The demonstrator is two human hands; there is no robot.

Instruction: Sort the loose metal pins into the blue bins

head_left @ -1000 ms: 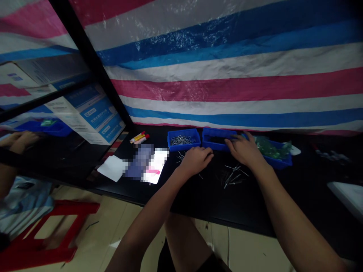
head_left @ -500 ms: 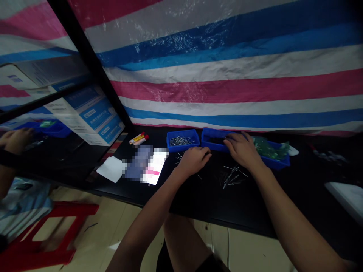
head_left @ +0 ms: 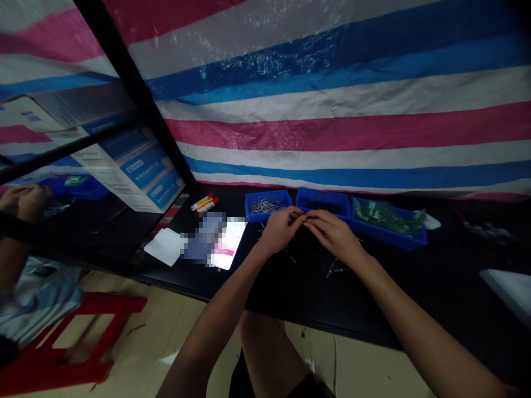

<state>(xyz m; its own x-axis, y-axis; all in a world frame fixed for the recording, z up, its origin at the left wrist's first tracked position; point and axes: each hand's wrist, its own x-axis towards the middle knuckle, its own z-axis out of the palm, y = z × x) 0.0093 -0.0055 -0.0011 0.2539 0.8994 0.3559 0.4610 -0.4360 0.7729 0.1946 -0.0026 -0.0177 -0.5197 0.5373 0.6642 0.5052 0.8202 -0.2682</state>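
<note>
meanwhile left hand (head_left: 281, 229) meets right hand (head_left: 332, 235), grip unclear, by blue bins (head_left: 267, 215) of pins (head_left: 263, 206) and circuit boards (head_left: 385, 216).

Nothing legible; carton (head_left: 145, 168) carries blue-panelled print, too blurred to read.

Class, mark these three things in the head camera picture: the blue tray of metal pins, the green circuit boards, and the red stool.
Blue tray of metal pins (head_left: 265, 216), head view, front wall of the tray.
Green circuit boards (head_left: 388, 218), head view, middle of the pile.
Red stool (head_left: 124, 304), head view, top edge of the seat.
</note>
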